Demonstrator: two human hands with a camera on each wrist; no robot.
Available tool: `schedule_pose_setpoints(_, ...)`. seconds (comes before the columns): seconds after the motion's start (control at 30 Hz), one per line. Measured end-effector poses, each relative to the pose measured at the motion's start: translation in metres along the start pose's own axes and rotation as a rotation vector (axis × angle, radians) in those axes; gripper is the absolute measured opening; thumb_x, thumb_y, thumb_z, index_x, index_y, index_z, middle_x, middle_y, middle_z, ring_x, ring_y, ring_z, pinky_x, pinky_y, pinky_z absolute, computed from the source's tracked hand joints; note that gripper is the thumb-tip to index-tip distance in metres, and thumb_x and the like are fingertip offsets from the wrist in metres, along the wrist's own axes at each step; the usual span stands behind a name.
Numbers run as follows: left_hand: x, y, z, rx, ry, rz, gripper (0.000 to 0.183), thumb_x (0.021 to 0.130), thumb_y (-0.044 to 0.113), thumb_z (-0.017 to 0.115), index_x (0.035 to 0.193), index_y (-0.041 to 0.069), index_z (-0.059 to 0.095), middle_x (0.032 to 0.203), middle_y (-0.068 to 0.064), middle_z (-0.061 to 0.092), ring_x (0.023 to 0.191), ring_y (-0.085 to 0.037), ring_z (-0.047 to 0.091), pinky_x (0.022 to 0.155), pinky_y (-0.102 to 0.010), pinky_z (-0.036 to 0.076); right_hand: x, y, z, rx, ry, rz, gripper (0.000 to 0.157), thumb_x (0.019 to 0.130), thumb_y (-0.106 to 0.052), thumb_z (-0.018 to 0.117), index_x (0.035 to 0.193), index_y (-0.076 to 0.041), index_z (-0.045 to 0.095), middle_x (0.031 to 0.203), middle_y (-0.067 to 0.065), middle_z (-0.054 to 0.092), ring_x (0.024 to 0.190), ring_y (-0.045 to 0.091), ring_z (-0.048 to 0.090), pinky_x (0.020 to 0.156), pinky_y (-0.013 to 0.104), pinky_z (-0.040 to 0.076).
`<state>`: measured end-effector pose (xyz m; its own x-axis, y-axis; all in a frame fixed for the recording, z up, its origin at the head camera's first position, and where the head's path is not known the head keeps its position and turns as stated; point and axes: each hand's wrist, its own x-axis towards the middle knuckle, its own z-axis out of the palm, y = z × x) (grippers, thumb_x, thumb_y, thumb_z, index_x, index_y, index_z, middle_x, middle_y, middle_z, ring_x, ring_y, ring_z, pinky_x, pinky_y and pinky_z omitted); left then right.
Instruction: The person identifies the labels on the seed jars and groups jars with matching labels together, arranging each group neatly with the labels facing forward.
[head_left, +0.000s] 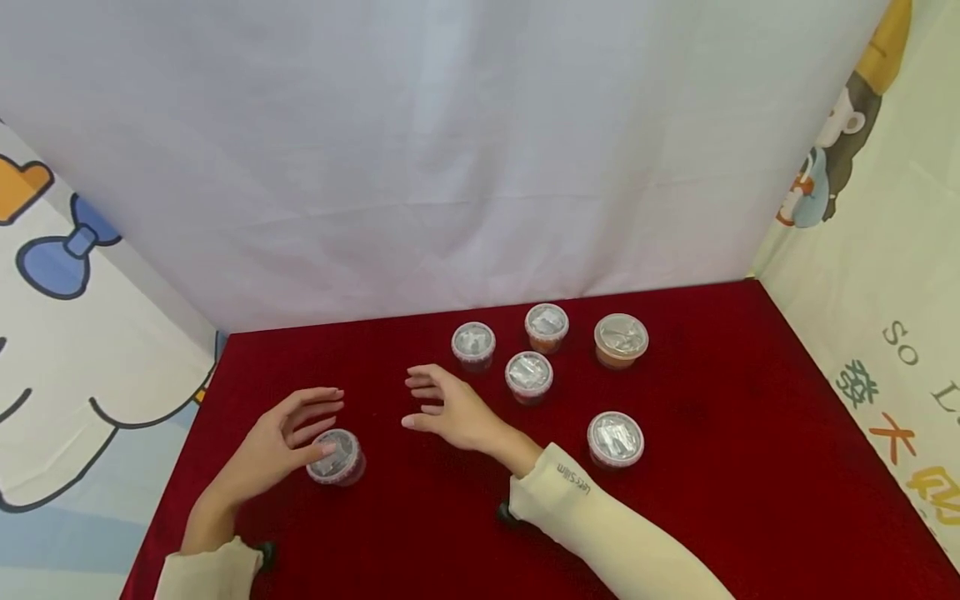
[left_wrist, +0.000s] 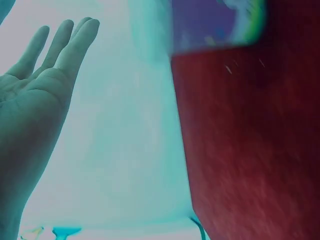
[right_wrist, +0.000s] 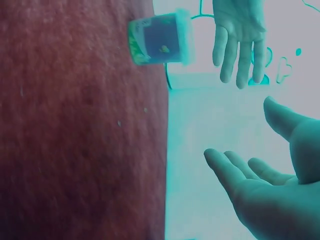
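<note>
A small round tub with a clear lid [head_left: 339,457] stands on the dark red cloth in the left part of the head view. My left hand [head_left: 281,446] hovers beside and above it with fingers spread; the right wrist view shows a gap between that hand [right_wrist: 241,42] and the tub [right_wrist: 159,39]. Towards the middle, my right hand [head_left: 453,412] is held over the cloth, fingers loosely bent, thumb apart, nothing in it. In the left wrist view the tub [left_wrist: 215,22] is partly cut off at the top edge.
Several similar lidded tubs stand right of my right hand: one at the back left [head_left: 473,343], one in front of the back row [head_left: 528,375], a wider orange one [head_left: 621,340] and a nearer one [head_left: 615,440]. A white curtain [head_left: 420,167] hangs behind the table.
</note>
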<state>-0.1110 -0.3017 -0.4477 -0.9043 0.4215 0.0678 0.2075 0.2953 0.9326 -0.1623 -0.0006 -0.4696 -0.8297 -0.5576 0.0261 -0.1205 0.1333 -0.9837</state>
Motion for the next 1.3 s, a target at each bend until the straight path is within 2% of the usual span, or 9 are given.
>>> schedule_pose_setpoints(0.17, 0.013, 0.012, 0.013, -0.014, -0.036, 0.043, 0.061, 0.096, -0.008, 0.071, 0.151, -0.006, 0.044, 0.148, 0.009, 0.055, 0.133, -0.001, 0.058, 0.104, -0.021, 0.052, -0.008, -0.005, -0.015, 0.022, 0.014, -0.012, 0.065, 0.098, -0.002, 0.075, 0.154, 0.002, 0.043, 0.153, 0.026, 0.052, 0.141, 0.041, 0.053, 0.111, 0.043, 0.052)
schedule_pose_setpoints(0.4, 0.030, 0.026, 0.037, -0.049, -0.069, 0.022, 0.063, 0.096, -0.003, 0.074, 0.152, -0.003, 0.045, 0.150, -0.021, 0.053, 0.131, -0.004, 0.060, 0.103, -0.023, 0.053, -0.023, -0.015, -0.037, 0.024, 0.043, -0.018, 0.065, 0.099, -0.002, 0.073, 0.155, 0.005, 0.041, 0.151, 0.027, 0.052, 0.141, 0.043, 0.053, 0.113, 0.050, 0.049)
schedule_pose_setpoints(0.47, 0.034, 0.028, 0.044, -0.065, -0.078, 0.020, 0.063, 0.097, -0.002, 0.074, 0.152, -0.002, 0.045, 0.151, -0.025, 0.051, 0.132, -0.007, 0.060, 0.104, -0.025, 0.053, -0.028, -0.017, -0.043, 0.028, 0.051, -0.021, 0.065, 0.099, -0.002, 0.072, 0.155, 0.006, 0.039, 0.151, 0.028, 0.052, 0.140, 0.045, 0.053, 0.113, 0.050, 0.049)
schedule_pose_setpoints(0.7, 0.045, 0.033, 0.069, -0.089, -0.109, 0.027, 0.063, 0.098, 0.003, 0.075, 0.153, -0.002, 0.044, 0.152, -0.023, 0.051, 0.138, -0.037, 0.056, 0.108, -0.034, 0.053, -0.045, -0.022, -0.063, 0.027, 0.080, -0.016, 0.065, 0.100, 0.001, 0.070, 0.154, 0.011, 0.036, 0.151, 0.031, 0.052, 0.140, 0.045, 0.054, 0.111, 0.049, 0.051)
schedule_pose_setpoints(0.8, 0.050, 0.036, 0.078, -0.117, -0.127, 0.027, 0.065, 0.098, 0.004, 0.075, 0.154, -0.004, 0.043, 0.152, -0.024, 0.051, 0.139, -0.044, 0.053, 0.107, -0.034, 0.054, -0.053, -0.024, -0.072, 0.031, 0.093, -0.013, 0.064, 0.100, 0.001, 0.070, 0.154, 0.009, 0.037, 0.151, 0.030, 0.052, 0.140, 0.045, 0.053, 0.112, 0.052, 0.050)
schedule_pose_setpoints(0.97, 0.055, 0.038, 0.091, -0.165, -0.159, 0.020, 0.065, 0.099, 0.008, 0.075, 0.154, -0.004, 0.042, 0.154, -0.028, 0.048, 0.138, -0.048, 0.052, 0.105, -0.035, 0.055, -0.067, -0.022, -0.084, 0.017, 0.126, -0.008, 0.064, 0.099, -0.002, 0.072, 0.154, 0.006, 0.041, 0.149, 0.027, 0.055, 0.139, 0.044, 0.055, 0.113, 0.055, 0.048)
schedule_pose_setpoints(1.13, 0.061, 0.037, 0.104, -0.213, -0.182, 0.035, 0.065, 0.099, 0.008, 0.075, 0.154, -0.004, 0.043, 0.154, -0.032, 0.047, 0.138, -0.045, 0.054, 0.106, -0.048, 0.054, -0.082, -0.019, -0.097, -0.017, 0.149, -0.005, 0.064, 0.100, -0.003, 0.072, 0.155, 0.005, 0.041, 0.150, 0.028, 0.055, 0.138, 0.043, 0.056, 0.110, 0.050, 0.051)
schedule_pose_setpoints(1.2, 0.063, 0.036, 0.109, -0.228, -0.190, 0.034, 0.065, 0.099, 0.008, 0.075, 0.154, -0.004, 0.043, 0.155, -0.033, 0.046, 0.139, -0.045, 0.054, 0.107, -0.049, 0.053, -0.087, -0.018, -0.103, -0.023, 0.153, -0.003, 0.065, 0.099, -0.002, 0.072, 0.155, 0.006, 0.040, 0.150, 0.029, 0.054, 0.138, 0.044, 0.056, 0.109, 0.048, 0.052)
schedule_pose_setpoints(1.3, 0.067, 0.035, 0.118, -0.244, -0.204, 0.024, 0.066, 0.099, 0.009, 0.076, 0.153, -0.005, 0.042, 0.155, -0.033, 0.046, 0.139, -0.046, 0.053, 0.108, -0.044, 0.054, -0.095, -0.017, -0.111, -0.013, 0.163, 0.011, 0.065, 0.099, 0.000, 0.072, 0.156, 0.006, 0.040, 0.152, 0.030, 0.052, 0.139, 0.044, 0.054, 0.107, 0.043, 0.054)
